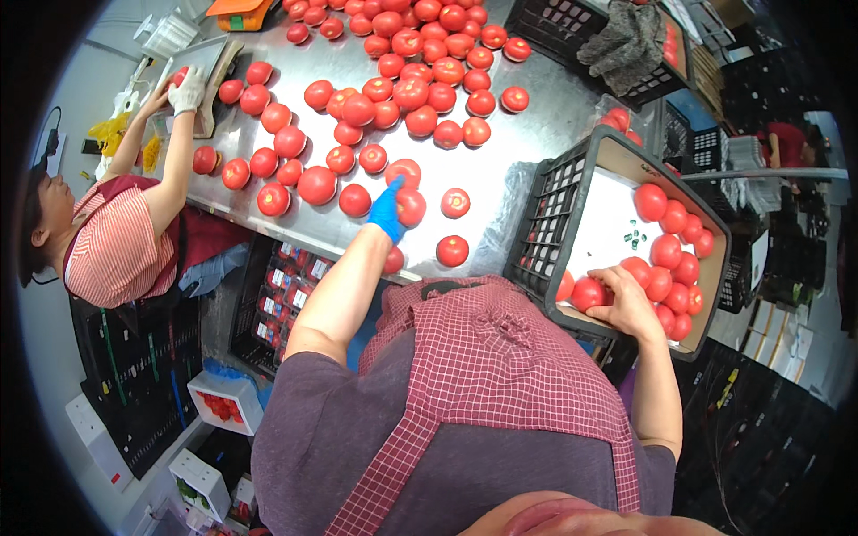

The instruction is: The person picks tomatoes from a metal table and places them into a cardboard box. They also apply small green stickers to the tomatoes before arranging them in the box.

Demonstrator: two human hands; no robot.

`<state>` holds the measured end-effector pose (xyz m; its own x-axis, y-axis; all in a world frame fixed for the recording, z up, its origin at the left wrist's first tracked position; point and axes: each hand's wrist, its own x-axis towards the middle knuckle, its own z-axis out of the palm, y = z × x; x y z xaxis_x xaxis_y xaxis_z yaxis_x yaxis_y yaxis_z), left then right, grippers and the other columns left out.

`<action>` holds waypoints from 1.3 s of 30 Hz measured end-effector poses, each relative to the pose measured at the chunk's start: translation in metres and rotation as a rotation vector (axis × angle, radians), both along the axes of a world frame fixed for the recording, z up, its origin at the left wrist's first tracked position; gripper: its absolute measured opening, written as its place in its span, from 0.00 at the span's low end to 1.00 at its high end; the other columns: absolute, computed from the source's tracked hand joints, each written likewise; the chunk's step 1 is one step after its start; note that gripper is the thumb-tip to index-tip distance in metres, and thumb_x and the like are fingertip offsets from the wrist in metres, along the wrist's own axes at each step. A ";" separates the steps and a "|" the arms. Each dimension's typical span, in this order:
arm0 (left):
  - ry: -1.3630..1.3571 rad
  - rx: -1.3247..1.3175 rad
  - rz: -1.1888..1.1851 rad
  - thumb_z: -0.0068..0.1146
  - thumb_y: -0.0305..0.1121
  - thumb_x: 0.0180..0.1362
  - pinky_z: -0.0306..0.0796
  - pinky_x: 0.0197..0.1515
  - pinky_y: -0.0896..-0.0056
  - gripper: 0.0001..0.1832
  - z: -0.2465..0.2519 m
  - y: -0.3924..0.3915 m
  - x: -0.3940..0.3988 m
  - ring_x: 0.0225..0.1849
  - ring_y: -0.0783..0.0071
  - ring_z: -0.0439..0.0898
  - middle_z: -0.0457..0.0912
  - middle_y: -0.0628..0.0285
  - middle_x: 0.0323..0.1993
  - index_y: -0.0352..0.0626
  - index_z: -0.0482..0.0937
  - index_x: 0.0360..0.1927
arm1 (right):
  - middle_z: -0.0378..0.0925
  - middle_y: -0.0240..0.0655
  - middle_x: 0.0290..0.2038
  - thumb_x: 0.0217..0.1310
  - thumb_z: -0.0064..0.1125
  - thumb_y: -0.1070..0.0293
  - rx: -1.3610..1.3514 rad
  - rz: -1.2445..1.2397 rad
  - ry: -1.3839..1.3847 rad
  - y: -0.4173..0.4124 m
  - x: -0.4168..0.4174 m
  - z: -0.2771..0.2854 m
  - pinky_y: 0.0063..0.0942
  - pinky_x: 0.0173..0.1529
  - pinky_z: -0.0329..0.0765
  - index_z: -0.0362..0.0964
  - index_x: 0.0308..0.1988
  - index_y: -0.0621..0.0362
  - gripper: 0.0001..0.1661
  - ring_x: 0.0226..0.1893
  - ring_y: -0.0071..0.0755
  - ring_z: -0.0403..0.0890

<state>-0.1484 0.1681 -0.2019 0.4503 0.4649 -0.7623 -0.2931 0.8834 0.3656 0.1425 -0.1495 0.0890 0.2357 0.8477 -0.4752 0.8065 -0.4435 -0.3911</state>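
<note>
In a blue glove, my left hand point(387, 213) is over the metal table, its fingers around a tomato point(411, 207). One gloved finger lies against a second tomato point(403, 173) just beyond; the other fingers are mostly hidden. My bare right hand point(625, 303) reaches into a black plastic crate point(595, 144) at the table's right end. Its thumb and fingertips are on a red tomato point(588, 295) near the crate's close side. Several more tomatoes point(666, 251) sit along the crate's right side, on a white bottom liner with green marks.
Loose tomatoes point(409, 94) cover much of the metal table point(556, 127). At left, a co-worker point(124, 241) handles a tomato at a tray point(214, 60). A cloth point(623, 43) drapes another crate at back right. Packed punnets point(281, 295) stand in a crate below the table edge.
</note>
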 end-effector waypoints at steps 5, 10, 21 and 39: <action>0.146 0.307 0.141 0.58 0.50 0.64 0.68 0.65 0.58 0.35 -0.042 0.072 0.014 0.61 0.63 0.74 0.73 0.58 0.63 0.44 0.66 0.69 | 0.79 0.45 0.48 0.39 0.72 0.67 -0.082 0.014 -0.062 0.010 -0.009 0.000 0.40 0.54 0.76 0.77 0.51 0.55 0.33 0.50 0.50 0.79; 0.782 0.561 -0.062 0.66 0.48 0.58 0.76 0.55 0.63 0.35 0.030 0.113 0.026 0.52 0.65 0.80 0.79 0.56 0.54 0.38 0.70 0.64 | 0.80 0.49 0.43 0.34 0.67 0.67 0.030 -0.075 0.053 0.010 0.010 0.010 0.37 0.52 0.77 0.76 0.47 0.61 0.32 0.46 0.50 0.81; -0.329 1.177 -0.634 0.79 0.36 0.43 0.65 0.67 0.62 0.53 0.234 -0.120 0.110 0.66 0.63 0.69 0.68 0.55 0.64 0.44 0.58 0.71 | 0.82 0.38 0.35 0.75 0.43 0.48 0.395 -0.475 1.012 0.062 -0.015 -0.015 0.28 0.42 0.77 0.75 0.47 0.65 0.29 0.31 0.27 0.80; -0.202 0.373 -0.518 0.47 0.49 0.71 0.79 0.49 0.59 0.24 0.219 -0.101 0.073 0.45 0.62 0.83 0.82 0.54 0.42 0.40 0.73 0.58 | 0.77 0.34 0.47 0.50 0.69 0.64 0.368 -0.287 0.787 0.040 0.024 -0.011 0.28 0.54 0.75 0.71 0.54 0.62 0.31 0.47 0.27 0.79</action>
